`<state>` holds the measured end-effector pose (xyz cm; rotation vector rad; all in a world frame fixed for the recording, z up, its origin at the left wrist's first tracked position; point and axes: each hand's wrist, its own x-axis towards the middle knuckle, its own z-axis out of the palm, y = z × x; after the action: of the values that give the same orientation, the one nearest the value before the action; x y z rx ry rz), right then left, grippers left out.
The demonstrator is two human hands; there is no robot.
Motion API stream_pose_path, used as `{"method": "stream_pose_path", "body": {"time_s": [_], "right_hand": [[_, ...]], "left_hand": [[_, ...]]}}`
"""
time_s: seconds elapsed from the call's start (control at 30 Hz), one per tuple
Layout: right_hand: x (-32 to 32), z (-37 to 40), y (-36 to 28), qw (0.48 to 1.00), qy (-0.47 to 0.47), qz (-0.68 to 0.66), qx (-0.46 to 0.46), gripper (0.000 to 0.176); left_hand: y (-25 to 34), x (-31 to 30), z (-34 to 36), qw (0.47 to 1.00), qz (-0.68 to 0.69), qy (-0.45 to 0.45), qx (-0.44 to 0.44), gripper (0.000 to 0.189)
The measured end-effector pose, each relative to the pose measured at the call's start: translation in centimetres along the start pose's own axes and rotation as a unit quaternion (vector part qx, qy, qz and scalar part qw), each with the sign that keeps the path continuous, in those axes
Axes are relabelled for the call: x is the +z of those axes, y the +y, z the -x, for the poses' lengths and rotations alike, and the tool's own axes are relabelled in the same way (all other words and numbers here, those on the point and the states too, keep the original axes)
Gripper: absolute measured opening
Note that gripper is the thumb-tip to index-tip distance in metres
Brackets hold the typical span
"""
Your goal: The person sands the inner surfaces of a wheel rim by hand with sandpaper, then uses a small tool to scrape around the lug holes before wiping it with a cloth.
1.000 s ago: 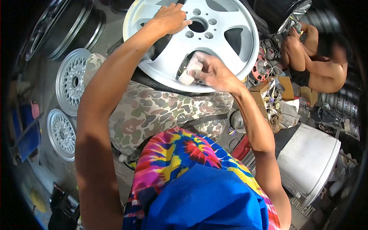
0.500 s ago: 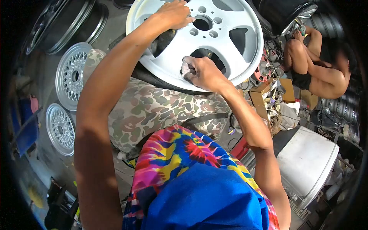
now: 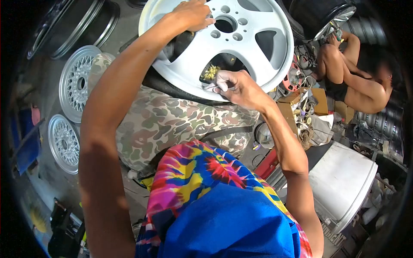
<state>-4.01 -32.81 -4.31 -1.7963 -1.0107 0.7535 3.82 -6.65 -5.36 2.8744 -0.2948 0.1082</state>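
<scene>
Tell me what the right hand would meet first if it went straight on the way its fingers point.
Most likely more of the white wheel: the right hand, at the wheel's near edge, points toward the picture's left, across the wheel's face. Depth is unclear, so it might skim over the surface instead.

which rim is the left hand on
The big white rim, top centre: the left hand rests on it. The two silver mesh rims sit apart at left.

Dark support (image 3: 161, 83) (mostly hidden) under white wheel (image 3: 221, 46); grey floor (image 3: 125, 21), two silver mesh wheels (image 3: 72, 86) on it.
</scene>
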Motion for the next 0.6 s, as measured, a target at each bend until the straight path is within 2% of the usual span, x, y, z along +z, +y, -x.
{"method": "stream_pose_path", "body": {"time_s": [0.07,0.13,0.17,0.23,0.3,0.37,0.5,0.53,0.57,0.6], "right_hand": [[0.3,-0.5,0.0,1.000,0.004,0.026,0.004,0.017],[1.5,-2.0,1.0,0.984,0.038,0.170,-0.030,0.016],[1.5,-2.1,0.9,0.984,0.040,0.170,-0.032,0.016],[1.4,-2.6,0.2,0.991,0.009,0.127,0.048,0.013],[0.9,-1.7,-0.3,0.995,0.003,0.090,0.034,0.011],[0.4,-1.3,-1.2,0.995,-0.030,0.061,0.073,0.010],[2.2,-2.4,-0.8,0.985,0.039,0.169,0.026,0.008],[1.8,-2.4,-1.7,0.980,0.008,0.185,0.075,0.010],[0.9,-2.2,-0.9,0.980,0.007,0.184,0.077,0.010],[-0.6,-1.9,0.4,0.996,-0.026,0.082,0.033,0.012]], "left_hand": [[-0.4,-0.3,0.2,0.998,0.045,0.029,0.033,0.034],[-0.3,-0.3,-0.2,0.999,0.031,0.019,0.036,0.034],[-0.4,-0.2,-0.3,0.999,0.019,0.008,0.034,0.034],[-0.2,0.1,-0.2,1.000,-0.008,0.007,0.026,0.033],[-0.3,0.5,-0.2,1.000,-0.026,0.008,0.011,0.033],[-0.6,0.5,-0.3,1.000,-0.004,-0.006,0.002,0.034],[-0.1,-0.1,-0.6,1.000,-0.016,-0.018,0.016,0.037],[0.1,0.1,-0.6,0.999,-0.041,-0.014,0.010,0.038],[0.3,0.4,-0.4,0.998,-0.062,-0.013,0.004,0.040],[0.2,0.8,-0.4,0.998,-0.059,-0.012,0.003,0.040]]}}
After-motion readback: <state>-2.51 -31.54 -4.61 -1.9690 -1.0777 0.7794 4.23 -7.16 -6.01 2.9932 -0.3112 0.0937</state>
